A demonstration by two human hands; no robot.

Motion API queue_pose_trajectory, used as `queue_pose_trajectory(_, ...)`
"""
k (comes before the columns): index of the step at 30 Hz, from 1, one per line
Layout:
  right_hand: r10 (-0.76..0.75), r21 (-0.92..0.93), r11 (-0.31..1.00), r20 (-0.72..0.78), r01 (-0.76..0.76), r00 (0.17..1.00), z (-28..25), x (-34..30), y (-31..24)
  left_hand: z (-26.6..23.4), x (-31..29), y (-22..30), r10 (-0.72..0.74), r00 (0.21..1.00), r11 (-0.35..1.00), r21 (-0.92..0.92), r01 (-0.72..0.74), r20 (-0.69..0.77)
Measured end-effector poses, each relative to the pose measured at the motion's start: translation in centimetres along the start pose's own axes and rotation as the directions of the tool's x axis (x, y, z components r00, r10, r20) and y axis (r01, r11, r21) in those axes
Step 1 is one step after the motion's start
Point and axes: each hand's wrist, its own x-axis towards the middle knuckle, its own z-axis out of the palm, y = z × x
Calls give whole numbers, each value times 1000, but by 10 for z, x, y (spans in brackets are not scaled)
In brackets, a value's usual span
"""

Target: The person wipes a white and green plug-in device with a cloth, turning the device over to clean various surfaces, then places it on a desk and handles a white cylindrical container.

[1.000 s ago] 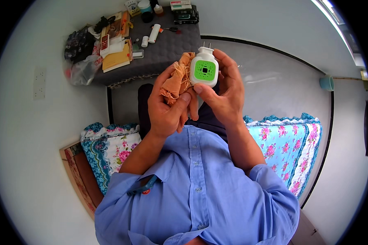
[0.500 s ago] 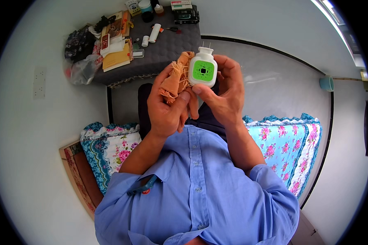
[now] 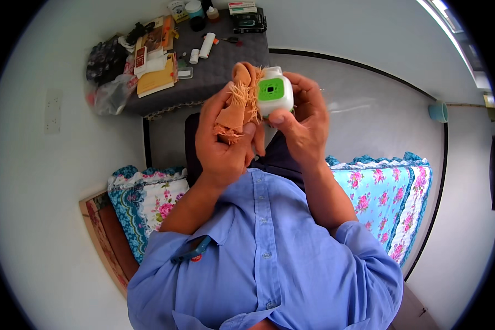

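My right hand (image 3: pixel 304 118) grips a small white plug-in device (image 3: pixel 283 100) with a square green face, its thumb on the lower edge and its fingers behind. At the middle of that face is a dark square opening. An orange cloth (image 3: pixel 232 116) with frayed edges is bunched in my left hand (image 3: pixel 221 146), between thumb and fingers. The cloth's upper part touches or nearly touches the device's left side. Both things are held up in front of my body, above my lap. The device's prongs do not show now.
Beyond my hands stands a table with a dark grey quilted cover (image 3: pixel 214 71). It bears books (image 3: pixel 157 81), a white bottle (image 3: pixel 207 45), a plastic bag (image 3: pixel 115 96) and boxes (image 3: pixel 249 22). Floral cloth (image 3: pixel 377 201) covers the seat beside me. A phone (image 3: pixel 192 250) sits in my shirt pocket.
My right hand has tilted the device, so its side shows more and its prongs have gone out of sight. The left hand has shifted the cloth slightly up against it.
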Motion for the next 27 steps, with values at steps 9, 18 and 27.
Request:
queue_pose_trajectory(9,86,-614,778,314,133,946,-30,13,-14,-12,35,32,510,679,476,485,-734,527)
queue_pose_trajectory(18,-11,16,1000,-41,12,999,-15,2,1,-1,23,9,468,825,677,470,-566,317)
queue_pose_trajectory(27,17,-90,996,54,-12,998,2,-5,12,-4,23,-12,137,986,984,-102,-146,-90)
